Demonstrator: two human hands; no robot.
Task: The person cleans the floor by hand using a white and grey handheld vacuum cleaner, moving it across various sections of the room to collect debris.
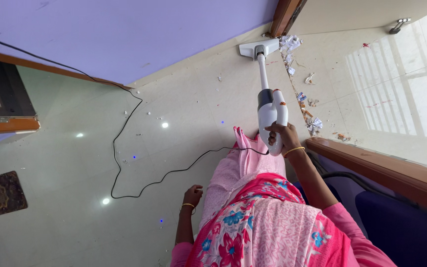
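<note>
Our right hand [281, 137] grips the white stick vacuum [271, 111] mid-frame, its floor head [258, 48] by paper scraps [291, 43] at top; left hand [192, 194] loosely curled, empty, lower centre.

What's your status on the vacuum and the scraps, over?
Right hand gripping white stick vacuum; left hand empty at side. Floor head at wall base, beside paper scraps. Black cord trailing across floor.
</note>
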